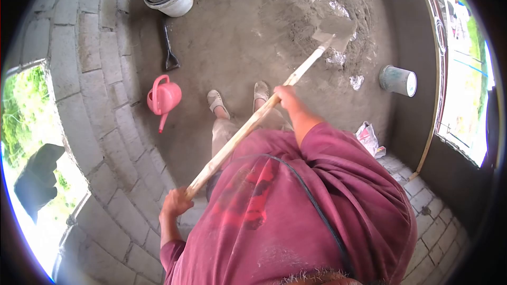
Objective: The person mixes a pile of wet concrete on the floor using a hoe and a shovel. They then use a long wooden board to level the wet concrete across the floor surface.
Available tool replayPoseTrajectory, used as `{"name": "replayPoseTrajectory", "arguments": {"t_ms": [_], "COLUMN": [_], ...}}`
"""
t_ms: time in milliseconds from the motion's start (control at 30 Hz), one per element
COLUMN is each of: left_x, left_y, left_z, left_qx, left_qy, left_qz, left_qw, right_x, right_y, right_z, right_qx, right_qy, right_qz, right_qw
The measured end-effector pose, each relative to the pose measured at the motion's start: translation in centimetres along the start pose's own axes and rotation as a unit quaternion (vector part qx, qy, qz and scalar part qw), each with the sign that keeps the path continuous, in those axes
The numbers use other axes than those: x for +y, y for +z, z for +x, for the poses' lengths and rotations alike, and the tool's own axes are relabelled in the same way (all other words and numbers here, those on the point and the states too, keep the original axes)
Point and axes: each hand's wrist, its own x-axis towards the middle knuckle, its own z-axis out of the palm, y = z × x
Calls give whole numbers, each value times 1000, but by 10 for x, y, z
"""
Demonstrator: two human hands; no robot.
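I hold a long-handled shovel (248, 125) slantwise across the front of my body. My left hand (175, 204) is closed round the lower end of its pale wooden handle, beside my hip. Further up the shaft, my right hand (288, 98) grips it in front of my belly. The shovel's flat blade, coated in grey, rests at a heap of grey sandy mix (327, 8) on the floor. Several whitish shiny patches show in and around the heap. My two shoes stand on the floor short of the heap.
On the left are a pink watering can (168, 96), a short black-handled shovel (169, 53) and stacked buckets (177, 2). A whitish bucket (398, 81) lies tipped at right, with a plastic bag (368, 137) nearer me. Block walls (100, 89) with window openings flank me.
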Motion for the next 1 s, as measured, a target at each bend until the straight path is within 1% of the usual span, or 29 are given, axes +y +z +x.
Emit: {"name": "replayPoseTrajectory", "arguments": {"t_ms": [67,100,133,200,267,300,367,400,467,500,533,567,600,667,700,767,800,867,967,1000], "left_x": [35,50,58,68,62,56,42,34,26,19,-2,-31,-49,-46,-45,-41,-36,-17,9,13], "left_y": [-23,-31,-33,-35,-39,-42,-54,-63,-97,-110,-116,-122,-130,-176,-194,-225,-234,-241,-235,-233], "left_z": [27,35,39,44,49,50,48,44,27,19,13,5,-1,-31,-46,-76,-93,-127,-178,-188], "left_qx": [-150,-226,-244,-277,-272,-269,-233,-214,-177,-158,-101,-44,15,36,56,99,131,196,294,316], "left_qy": [-27,-40,-30,-9,7,15,18,20,-23,-45,-17,12,40,-41,-47,-62,-66,-70,-4,5], "left_qz": [-129,-191,-227,-298,-287,-281,-218,-186,-128,-100,-53,-4,44,83,106,157,176,217,258,278], "left_qw": [980,954,942,913,919,921,947,959,976,981,993,999,998,995,992,981,973,954,920,907], "right_x": [-26,-33,-39,-43,-55,-46,-19,-10,8,14,21,28,31,87,82,51,37,15,2,-3], "right_y": [-43,-61,-75,-94,-100,-99,-92,-88,-71,-54,-34,-14,3,41,56,86,98,113,120,123], "right_z": [19,32,37,34,11,12,20,14,-10,-21,-35,-50,-63,-31,-51,-111,-133,-168,-186,-195], "right_qx": [74,131,187,212,243,234,215,166,67,70,74,43,11,-81,-110,-171,-159,-134,-227,-257], "right_qy": [-35,-25,-15,7,39,46,60,58,50,75,102,140,176,157,182,232,233,234,214,171], "right_qz": [-105,-106,-106,-75,-69,-47,0,22,64,102,141,203,265,345,366,410,433,480,549,563], "right_qw": [991,985,977,974,967,970,975,984,994,989,982,968,948,922,906,865,856,835,775,767]}}
